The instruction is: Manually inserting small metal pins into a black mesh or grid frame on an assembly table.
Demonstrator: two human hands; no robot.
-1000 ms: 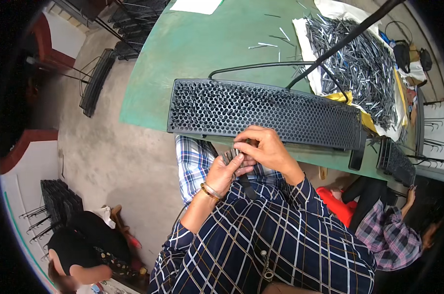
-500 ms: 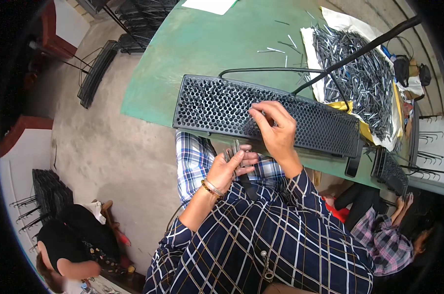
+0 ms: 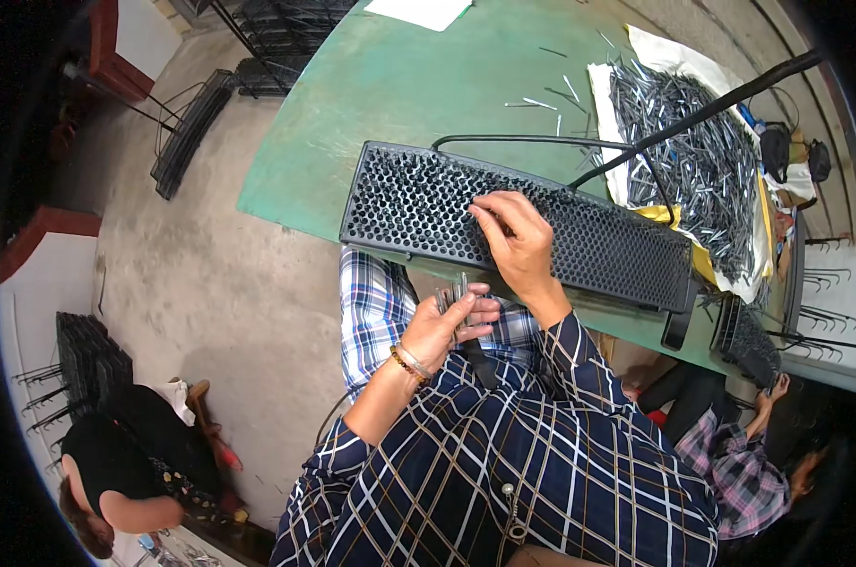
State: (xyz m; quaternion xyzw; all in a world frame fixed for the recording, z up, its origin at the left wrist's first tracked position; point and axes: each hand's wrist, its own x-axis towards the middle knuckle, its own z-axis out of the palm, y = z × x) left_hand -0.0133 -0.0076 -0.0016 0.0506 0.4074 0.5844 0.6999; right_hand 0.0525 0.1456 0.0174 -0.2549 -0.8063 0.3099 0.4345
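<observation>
The black perforated tray lies along the near edge of the green counter, directly beneath the right hand. That hand is partly curled, thumb and forefinger drawn close together over the holes near the middle; whether they pinch anything is too small to tell. Small dark pieces stand in the holes to the left of the fingertips. Just below the tray's front edge, the left hand is palm up, its thumb clamping a few slim metal pieces against loosely spread fingers. Beyond the tray's right half, a heap of similar pieces rests on a white sack.
</observation>
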